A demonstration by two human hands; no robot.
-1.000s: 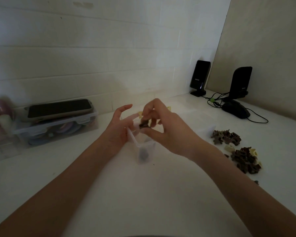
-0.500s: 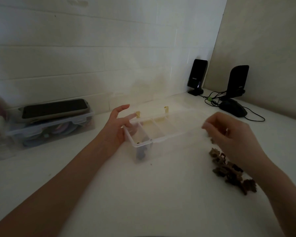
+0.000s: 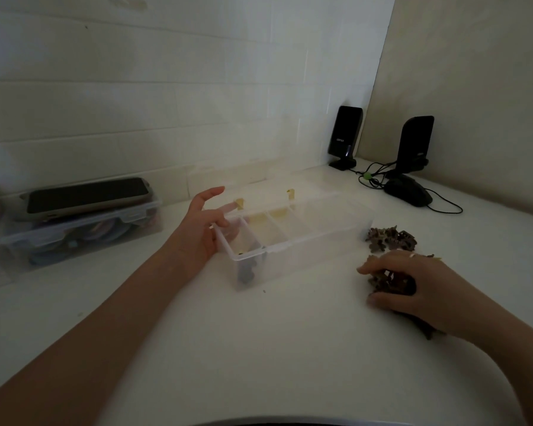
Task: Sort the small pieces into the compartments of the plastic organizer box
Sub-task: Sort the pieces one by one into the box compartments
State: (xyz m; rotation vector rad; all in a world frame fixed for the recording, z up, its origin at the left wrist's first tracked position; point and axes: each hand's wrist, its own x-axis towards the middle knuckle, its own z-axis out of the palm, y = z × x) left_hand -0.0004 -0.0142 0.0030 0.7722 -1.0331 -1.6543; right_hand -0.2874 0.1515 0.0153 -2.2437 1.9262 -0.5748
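Clear plastic organizer box (image 3: pixel 293 238) mid-table, steadied at its left end by left hand (image 3: pixel 202 229), fingers loose. Right of the box, right hand (image 3: pixel 403 281) curled over brown pieces (image 3: pixel 388 279) (grip unclear). Likely trouble: overfull grab, pieces dropped or mis-sorted.

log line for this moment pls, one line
left hand: rests open against organizer box end | right hand: fingers curled over brown pieces on table | some pieces in nearest compartment
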